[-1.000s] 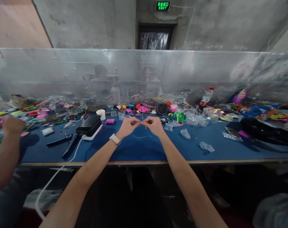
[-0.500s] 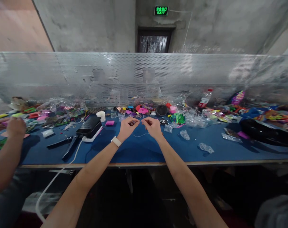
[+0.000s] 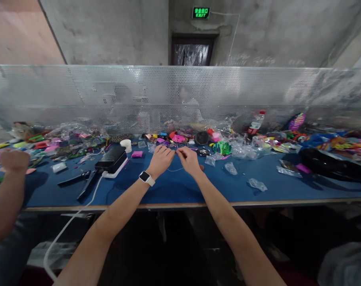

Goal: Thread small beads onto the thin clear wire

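Observation:
My left hand (image 3: 163,159) and my right hand (image 3: 187,159) nearly meet at the fingertips, just above the blue tabletop. The right thumb and finger are pinched on a thin pale string (image 3: 176,170), which hangs in a slack loop between the hands. With its back turned up, my left hand is closed, and what its fingers hold is hidden. A short light strand shows just above the fingertips. Close to my right wrist lies a small brown round piece (image 3: 201,167). A pink packet (image 3: 137,154) is left of my left hand.
A black box-shaped device (image 3: 111,157) with a white cable and black-handled pliers (image 3: 85,183) lie left. Colourful soft pieces and clear bags line the perforated metal screen (image 3: 156,87). A bottle (image 3: 256,124) stands right. At far left is a co-worker's hand (image 3: 16,159).
My left hand has rolled over, so its back and the watch face now show and the dark contents seen in it are hidden. The co-worker's hand has shifted slightly left.

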Demonstrator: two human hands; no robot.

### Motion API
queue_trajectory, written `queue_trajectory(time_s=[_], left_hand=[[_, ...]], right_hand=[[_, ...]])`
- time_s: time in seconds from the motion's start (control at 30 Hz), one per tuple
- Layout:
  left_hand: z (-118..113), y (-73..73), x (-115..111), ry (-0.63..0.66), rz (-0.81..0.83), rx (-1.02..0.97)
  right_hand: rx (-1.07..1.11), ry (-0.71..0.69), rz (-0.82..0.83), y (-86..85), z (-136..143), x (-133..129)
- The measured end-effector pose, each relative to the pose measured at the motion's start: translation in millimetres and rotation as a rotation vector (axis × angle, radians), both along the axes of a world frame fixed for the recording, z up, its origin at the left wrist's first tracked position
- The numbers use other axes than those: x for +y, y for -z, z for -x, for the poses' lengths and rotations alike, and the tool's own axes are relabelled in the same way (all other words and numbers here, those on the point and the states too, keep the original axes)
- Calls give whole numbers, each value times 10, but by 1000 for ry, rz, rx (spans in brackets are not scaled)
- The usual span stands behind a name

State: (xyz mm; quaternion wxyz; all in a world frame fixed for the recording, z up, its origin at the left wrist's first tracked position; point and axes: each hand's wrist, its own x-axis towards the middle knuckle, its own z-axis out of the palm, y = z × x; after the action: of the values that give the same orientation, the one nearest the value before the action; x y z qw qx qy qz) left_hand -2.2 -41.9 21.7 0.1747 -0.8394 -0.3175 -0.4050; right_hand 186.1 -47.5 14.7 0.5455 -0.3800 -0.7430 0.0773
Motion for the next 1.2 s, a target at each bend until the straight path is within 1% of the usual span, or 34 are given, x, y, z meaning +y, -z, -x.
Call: queue_trajectory(time_s=[0.13, 0.2, 0.27, 0.43, 0.57, 0.67, 0.73, 0.83, 0.93, 1.03, 1.2], left_hand=[[-37, 14, 4, -31, -18, 56], [-35, 16, -6, -43, -47, 77], [-28, 15, -20, -54, -73, 96], [-5, 10, -30, -101, -149, 143], [26, -2, -19, -119, -167, 147], [38, -15, -22, -127, -138, 135], [36, -23, -29, -122, -131, 138], [29, -26, -28, -123, -124, 146], [34, -16, -6, -132, -117, 157], [49, -4, 22, -127, -113, 169], [53, 8, 33, -114, -89, 165]], right_hand=[[106, 6, 48, 38, 16, -6], [119, -4, 45, 52, 7, -6], [85, -12, -19, 53, -14, -2], [-8, -32, -241, 6, -81, -2], [-138, -43, -297, -21, -110, 2], [-184, -54, -290, -10, -111, 31], [-166, -59, -260, 10, -100, 54], [-63, -66, -148, 40, -68, 63], [20, -123, -44, 58, -34, 43], [4, -180, -45, 70, -28, 37], [-58, -121, -95, 80, -85, 81]])
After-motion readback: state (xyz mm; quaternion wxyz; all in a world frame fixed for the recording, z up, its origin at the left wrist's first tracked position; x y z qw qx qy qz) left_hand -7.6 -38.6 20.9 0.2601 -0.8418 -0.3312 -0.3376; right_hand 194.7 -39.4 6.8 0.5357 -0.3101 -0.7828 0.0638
